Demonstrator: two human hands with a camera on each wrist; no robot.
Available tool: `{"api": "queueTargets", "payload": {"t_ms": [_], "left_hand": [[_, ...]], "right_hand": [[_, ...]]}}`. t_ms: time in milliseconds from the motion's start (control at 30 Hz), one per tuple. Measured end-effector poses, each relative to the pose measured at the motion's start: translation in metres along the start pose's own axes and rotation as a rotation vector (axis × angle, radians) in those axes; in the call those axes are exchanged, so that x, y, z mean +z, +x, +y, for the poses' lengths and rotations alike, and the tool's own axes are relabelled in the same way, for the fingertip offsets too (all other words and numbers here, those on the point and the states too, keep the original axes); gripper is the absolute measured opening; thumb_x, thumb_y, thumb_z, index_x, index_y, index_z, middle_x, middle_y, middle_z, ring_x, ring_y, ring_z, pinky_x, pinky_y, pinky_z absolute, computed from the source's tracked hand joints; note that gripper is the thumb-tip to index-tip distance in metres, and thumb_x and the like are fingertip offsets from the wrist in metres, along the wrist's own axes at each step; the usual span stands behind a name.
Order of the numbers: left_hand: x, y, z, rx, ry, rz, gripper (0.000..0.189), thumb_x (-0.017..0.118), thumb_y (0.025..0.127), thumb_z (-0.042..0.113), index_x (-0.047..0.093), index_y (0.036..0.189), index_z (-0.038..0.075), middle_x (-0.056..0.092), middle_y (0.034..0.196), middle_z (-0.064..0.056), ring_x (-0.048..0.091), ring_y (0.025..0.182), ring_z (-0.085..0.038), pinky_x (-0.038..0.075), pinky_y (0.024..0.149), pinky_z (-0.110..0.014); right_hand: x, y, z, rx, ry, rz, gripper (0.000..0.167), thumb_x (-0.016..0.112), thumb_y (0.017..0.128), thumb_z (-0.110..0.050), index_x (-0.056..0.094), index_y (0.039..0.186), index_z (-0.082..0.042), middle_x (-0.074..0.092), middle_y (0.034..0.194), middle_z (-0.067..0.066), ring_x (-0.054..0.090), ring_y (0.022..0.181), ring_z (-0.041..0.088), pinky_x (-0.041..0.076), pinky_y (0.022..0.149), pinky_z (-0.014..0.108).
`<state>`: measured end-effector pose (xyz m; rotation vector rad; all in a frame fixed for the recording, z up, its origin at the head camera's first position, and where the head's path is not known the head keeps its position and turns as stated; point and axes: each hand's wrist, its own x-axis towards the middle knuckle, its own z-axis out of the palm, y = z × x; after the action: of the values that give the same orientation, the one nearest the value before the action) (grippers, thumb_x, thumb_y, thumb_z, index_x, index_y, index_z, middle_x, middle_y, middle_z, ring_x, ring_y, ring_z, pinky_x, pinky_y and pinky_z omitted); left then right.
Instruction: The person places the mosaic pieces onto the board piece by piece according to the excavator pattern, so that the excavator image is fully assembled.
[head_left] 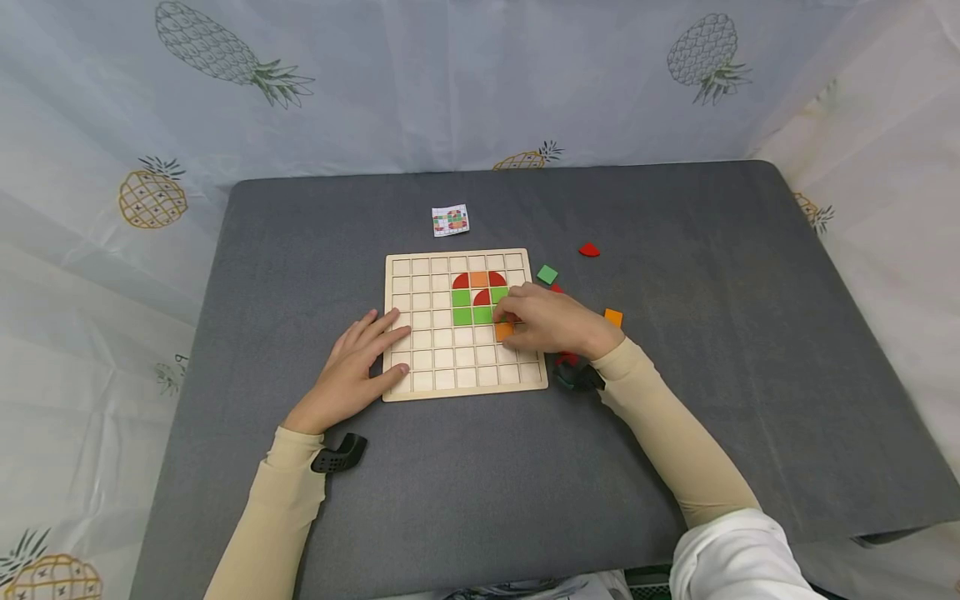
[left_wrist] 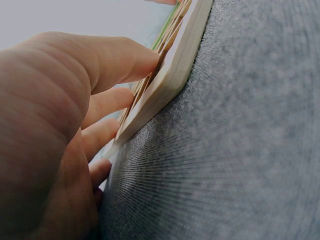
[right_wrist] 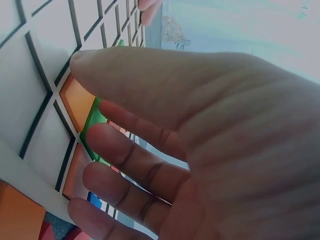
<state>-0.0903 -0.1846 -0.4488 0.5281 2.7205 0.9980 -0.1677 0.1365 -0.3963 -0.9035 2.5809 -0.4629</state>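
Observation:
A wooden grid board [head_left: 442, 360] lies flat on the table, with green square tiles [head_left: 462, 317], red quarter-round tiles [head_left: 461, 282] and an orange tile [head_left: 478, 280] in its cells. My right hand [head_left: 551, 319] is over the board's right side. Its thumb and fingertips are apart around another orange tile [right_wrist: 78, 103], which lies flat in a cell. The lower fingers are loosely bent in the right wrist view. My left hand [head_left: 352, 375] rests with spread fingers on the board's left edge; in the left wrist view its thumb [left_wrist: 132, 60] touches the rim.
A small printed card [head_left: 450, 221] lies behind the board. To the right are a loose green tile [head_left: 547, 274], a red piece [head_left: 589, 249] and an orange tile [head_left: 613, 317]. More red pieces lie partly hidden by my right arm. Grey cloth covers the table [head_left: 450, 483].

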Motion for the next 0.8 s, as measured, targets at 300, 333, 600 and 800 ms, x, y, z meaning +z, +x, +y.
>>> {"api": "queueTargets", "payload": {"t_ms": [300,333,600,800], "left_hand": [[-0.002,0.0,0.001,0.005,0.009,0.006,0.059,0.065,0.099,0.03,0.046,0.153,0.018,0.024,0.17,-0.006,0.01,0.159,-0.035,0.005,0.124,-0.064],[-0.002,0.0,0.001,0.006,0.009,0.006,0.059,0.065,0.099,0.03,0.046,0.153,0.018,0.024,0.17,-0.006,0.01,0.159,-0.035,0.005,0.124,-0.064],[-0.003,0.0,0.001,0.007,0.007,0.0,0.059,0.065,0.099,0.03,0.046,0.154,0.018,0.024,0.17,-0.006,0.009,0.159,-0.035,0.005,0.124,-0.064],[-0.001,-0.001,0.0,0.006,0.008,-0.007,0.059,0.064,0.099,0.03,0.046,0.154,0.018,0.024,0.17,-0.007,0.009,0.159,-0.036,0.005,0.124,-0.065]], "right_hand": [[-0.002,-0.002,-0.002,-0.001,0.011,-0.001,0.023,0.071,0.09,-0.019,0.075,0.111,-0.014,0.065,0.106,0.0,0.053,0.095,0.016,0.05,0.08,0.03],[-0.003,-0.002,-0.002,-0.001,0.015,-0.004,0.023,0.071,0.089,-0.019,0.075,0.112,-0.015,0.065,0.106,0.0,0.053,0.095,0.016,0.05,0.081,0.029],[-0.019,-0.006,0.004,-0.009,0.11,0.054,0.022,0.067,0.096,-0.022,0.073,0.114,-0.012,0.064,0.098,0.002,0.054,0.088,0.017,0.049,0.077,0.031],[-0.033,-0.021,0.01,0.005,0.276,0.135,0.024,0.061,0.102,-0.024,0.07,0.12,-0.011,0.067,0.104,-0.002,0.058,0.091,0.016,0.053,0.078,0.033]]}}
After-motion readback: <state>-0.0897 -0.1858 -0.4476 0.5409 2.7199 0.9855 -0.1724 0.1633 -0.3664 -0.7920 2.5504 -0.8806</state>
